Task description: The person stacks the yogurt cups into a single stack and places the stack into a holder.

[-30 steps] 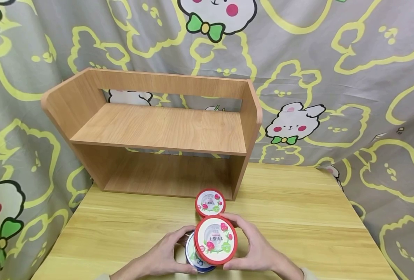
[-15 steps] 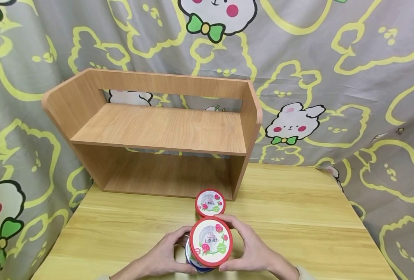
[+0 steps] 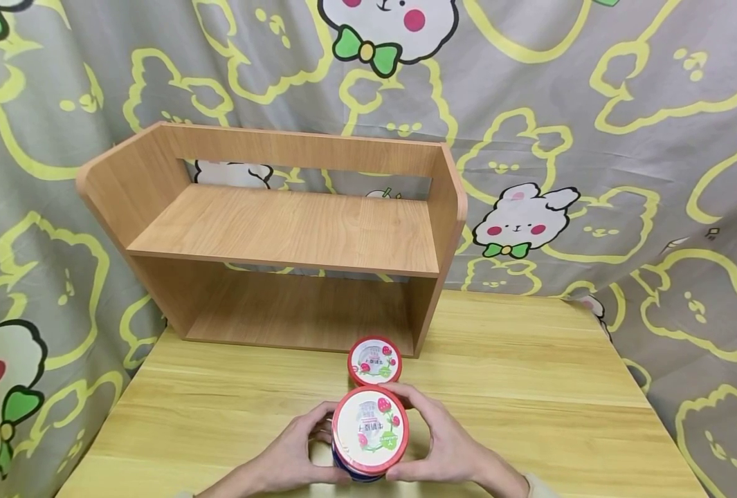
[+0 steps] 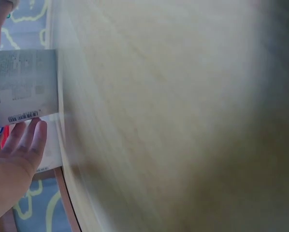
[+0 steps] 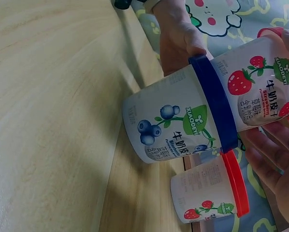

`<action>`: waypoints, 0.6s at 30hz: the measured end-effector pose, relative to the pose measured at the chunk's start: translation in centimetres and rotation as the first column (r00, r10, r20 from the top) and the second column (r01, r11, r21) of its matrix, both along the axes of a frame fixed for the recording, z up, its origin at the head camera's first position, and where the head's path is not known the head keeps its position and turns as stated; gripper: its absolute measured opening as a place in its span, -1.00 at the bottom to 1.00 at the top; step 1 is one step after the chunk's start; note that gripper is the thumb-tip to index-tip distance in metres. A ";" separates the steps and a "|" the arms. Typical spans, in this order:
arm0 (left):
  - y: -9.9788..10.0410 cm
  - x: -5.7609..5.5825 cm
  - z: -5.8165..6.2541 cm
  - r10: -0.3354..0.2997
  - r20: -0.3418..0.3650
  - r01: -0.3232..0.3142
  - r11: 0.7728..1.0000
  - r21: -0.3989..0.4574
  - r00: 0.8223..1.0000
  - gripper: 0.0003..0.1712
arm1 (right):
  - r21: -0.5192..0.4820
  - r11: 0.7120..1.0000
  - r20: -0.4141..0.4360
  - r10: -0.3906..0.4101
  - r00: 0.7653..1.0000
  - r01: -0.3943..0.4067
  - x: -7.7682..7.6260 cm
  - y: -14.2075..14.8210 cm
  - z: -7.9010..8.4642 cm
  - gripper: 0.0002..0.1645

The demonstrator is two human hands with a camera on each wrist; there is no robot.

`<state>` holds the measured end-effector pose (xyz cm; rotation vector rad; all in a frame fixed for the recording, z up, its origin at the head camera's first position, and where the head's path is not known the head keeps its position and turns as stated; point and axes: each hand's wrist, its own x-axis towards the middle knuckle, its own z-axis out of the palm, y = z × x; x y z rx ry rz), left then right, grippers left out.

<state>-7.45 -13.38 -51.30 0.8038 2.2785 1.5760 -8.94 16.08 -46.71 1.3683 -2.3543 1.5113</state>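
Note:
In the head view, two paper tubs stand stacked near the table's front edge. The upper one, a red-lidded strawberry tub (image 3: 370, 429), rests on the lid of a blue-lidded blueberry tub (image 5: 171, 116), whose base stands on the table. My right hand (image 3: 437, 443) grips the strawberry tub, thumb on the near side and fingers on the far side. Lower down, my left hand (image 3: 306, 446) holds the blueberry tub between thumb and fingers; its fingertips show against the tub's white wall (image 4: 26, 84) in the left wrist view. From above, the strawberry tub hides most of the blueberry one.
Just behind the stack is another red-lidded strawberry tub (image 3: 374, 361), in front of a two-tier wooden shelf (image 3: 281, 225). The wooden table (image 3: 530, 387) extends to both sides. A patterned grey curtain (image 3: 530, 83) hangs behind and at the sides.
My right hand has moved the strawberry tub a little left and toward me, bringing it more squarely over the blueberry tub. The left hand has stayed in place.

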 end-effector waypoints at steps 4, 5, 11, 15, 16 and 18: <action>0.0 0.0 0.0 -0.010 0.011 0.010 1.000 0.017 1.000 -0.08 | 0.000 1.000 0.010 -0.002 1.000 0.002 0.0 0.0 0.0 0.18; 0.0 -0.1 0.0 -0.011 0.014 0.011 1.000 0.019 1.000 -0.08 | 0.001 1.000 0.011 -0.002 1.000 0.002 0.0 0.0 0.0 0.18; 0.0 -0.1 0.0 -0.021 0.023 0.020 0.999 0.037 1.000 -0.08 | 0.017 1.000 0.013 -0.004 1.000 0.003 0.0 0.2 0.0 0.18; 0.0 -0.1 0.0 -0.024 0.024 0.023 0.999 0.042 0.999 -0.09 | 0.037 0.999 0.030 -0.018 0.999 0.017 0.1 0.6 0.0 0.18; 0.0 -0.1 0.1 -0.024 0.026 0.023 0.999 0.041 0.999 -0.09 | 0.036 0.999 0.033 -0.020 0.999 0.019 0.1 0.7 0.0 0.18; 0.0 -0.1 0.1 -0.024 0.032 0.023 0.999 0.039 0.999 -0.09 | 0.026 0.999 0.034 -0.026 0.999 0.025 0.0 1.0 0.1 0.17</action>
